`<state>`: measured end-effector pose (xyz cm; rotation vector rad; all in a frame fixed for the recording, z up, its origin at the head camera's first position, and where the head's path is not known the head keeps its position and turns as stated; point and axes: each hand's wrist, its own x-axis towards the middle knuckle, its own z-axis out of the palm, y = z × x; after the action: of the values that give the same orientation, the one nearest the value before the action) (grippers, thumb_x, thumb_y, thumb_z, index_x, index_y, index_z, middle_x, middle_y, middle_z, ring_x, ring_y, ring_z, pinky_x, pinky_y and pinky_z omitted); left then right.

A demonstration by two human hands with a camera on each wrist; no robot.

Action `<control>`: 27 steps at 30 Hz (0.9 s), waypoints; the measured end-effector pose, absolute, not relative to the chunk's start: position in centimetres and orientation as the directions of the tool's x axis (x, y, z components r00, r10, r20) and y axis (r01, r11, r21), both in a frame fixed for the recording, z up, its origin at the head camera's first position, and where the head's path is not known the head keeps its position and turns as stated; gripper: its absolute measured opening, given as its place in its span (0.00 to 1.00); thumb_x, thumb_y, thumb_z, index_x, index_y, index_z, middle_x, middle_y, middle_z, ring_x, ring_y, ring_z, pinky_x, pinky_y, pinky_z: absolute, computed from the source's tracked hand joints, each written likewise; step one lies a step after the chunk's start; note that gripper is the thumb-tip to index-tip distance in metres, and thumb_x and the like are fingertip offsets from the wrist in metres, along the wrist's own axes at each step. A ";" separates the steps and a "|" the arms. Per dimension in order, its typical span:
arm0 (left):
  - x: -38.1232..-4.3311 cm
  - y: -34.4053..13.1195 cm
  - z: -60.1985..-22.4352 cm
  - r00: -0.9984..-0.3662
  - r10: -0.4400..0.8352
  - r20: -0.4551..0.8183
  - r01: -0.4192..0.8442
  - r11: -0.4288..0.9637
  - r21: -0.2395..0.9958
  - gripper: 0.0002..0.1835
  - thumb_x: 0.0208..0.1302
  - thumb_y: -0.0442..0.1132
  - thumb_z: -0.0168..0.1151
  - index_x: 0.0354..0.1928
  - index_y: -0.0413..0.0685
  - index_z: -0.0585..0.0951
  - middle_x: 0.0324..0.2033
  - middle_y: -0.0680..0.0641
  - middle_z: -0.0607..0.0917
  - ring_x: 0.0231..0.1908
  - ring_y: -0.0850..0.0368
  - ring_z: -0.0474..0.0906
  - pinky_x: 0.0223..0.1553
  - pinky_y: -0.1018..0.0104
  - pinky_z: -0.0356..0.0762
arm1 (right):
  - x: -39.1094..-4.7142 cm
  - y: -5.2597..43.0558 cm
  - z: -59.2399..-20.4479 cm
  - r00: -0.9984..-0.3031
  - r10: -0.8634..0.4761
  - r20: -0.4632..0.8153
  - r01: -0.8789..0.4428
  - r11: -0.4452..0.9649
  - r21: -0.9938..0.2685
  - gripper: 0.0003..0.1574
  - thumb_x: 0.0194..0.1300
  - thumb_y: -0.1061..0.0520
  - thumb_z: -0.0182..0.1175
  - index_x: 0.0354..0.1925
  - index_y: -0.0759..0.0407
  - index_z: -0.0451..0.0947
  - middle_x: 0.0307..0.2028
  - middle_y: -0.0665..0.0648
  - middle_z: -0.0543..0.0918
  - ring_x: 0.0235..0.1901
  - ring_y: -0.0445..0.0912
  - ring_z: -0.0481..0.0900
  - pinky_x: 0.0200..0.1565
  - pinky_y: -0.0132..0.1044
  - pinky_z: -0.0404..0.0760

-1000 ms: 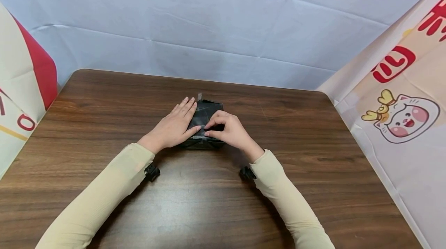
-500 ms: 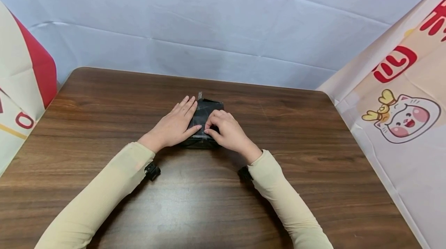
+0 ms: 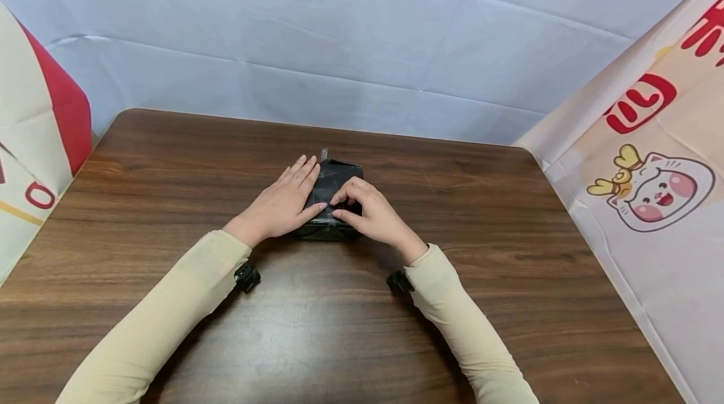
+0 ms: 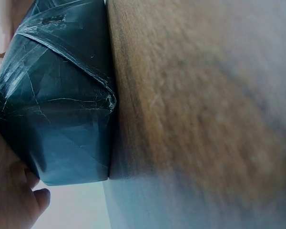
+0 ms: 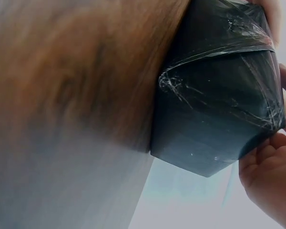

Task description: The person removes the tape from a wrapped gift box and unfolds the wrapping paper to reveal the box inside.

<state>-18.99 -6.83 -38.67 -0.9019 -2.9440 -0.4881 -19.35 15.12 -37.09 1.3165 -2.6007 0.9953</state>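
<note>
A box in black wrapping (image 3: 334,181), bound with clear tape (image 3: 325,154), lies on the wooden table. Flat along its left side and top rests my left hand (image 3: 281,204), fingers extended, thumb on the top near the front. My right hand (image 3: 376,212) is bent over the right part of the box. Its thumb and index tips meet the top near the front edge, slightly apart, close to my left thumb. Whether they pinch a bit of tape is too small to tell. Both the left wrist view and the right wrist view show the folded, taped end of the package (image 4: 62,109) (image 5: 219,95).
The brown wooden table (image 3: 481,215) spreads around the box on all sides. A pale cloth backdrop (image 3: 339,46) hangs behind it, and a printed banner (image 3: 650,159) stands along the right. Small black cameras (image 3: 247,278) sit at both wrists.
My right thumb and index finger came together on the box top half a second ago and have parted slightly since. My left hand and the box have stayed in place.
</note>
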 end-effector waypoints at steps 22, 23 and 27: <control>-19.0 -6.9 -38.8 -0.830 0.543 0.130 0.556 0.780 0.289 0.41 0.72 0.58 0.42 0.72 0.35 0.48 0.73 0.39 0.44 0.72 0.46 0.35 0.70 0.53 0.42 | -18.8 14.5 -36.7 -0.658 -0.704 0.268 -0.740 0.538 -0.403 0.04 0.66 0.59 0.59 0.32 0.54 0.75 0.32 0.49 0.73 0.32 0.43 0.67 0.42 0.41 0.66; -19.0 -6.8 -38.8 -0.829 0.544 0.131 0.556 0.779 0.290 0.41 0.72 0.58 0.43 0.72 0.35 0.48 0.73 0.38 0.44 0.72 0.46 0.35 0.70 0.53 0.42 | -18.9 14.6 -36.8 -0.656 -0.701 0.279 -0.739 0.522 -0.427 0.04 0.66 0.60 0.59 0.32 0.55 0.75 0.32 0.49 0.73 0.32 0.43 0.67 0.41 0.40 0.66; -19.1 -6.8 -38.7 -0.828 0.545 0.131 0.557 0.777 0.293 0.41 0.72 0.58 0.43 0.72 0.34 0.48 0.72 0.38 0.44 0.72 0.46 0.34 0.70 0.53 0.41 | -19.1 15.0 -37.1 -0.651 -0.690 0.316 -0.733 0.465 -0.496 0.02 0.63 0.63 0.61 0.34 0.57 0.77 0.34 0.51 0.74 0.34 0.43 0.70 0.41 0.38 0.69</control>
<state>-19.05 -6.84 -38.74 -0.9071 -2.9250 -0.5012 -19.09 14.99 -37.06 1.2787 -2.6281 0.9437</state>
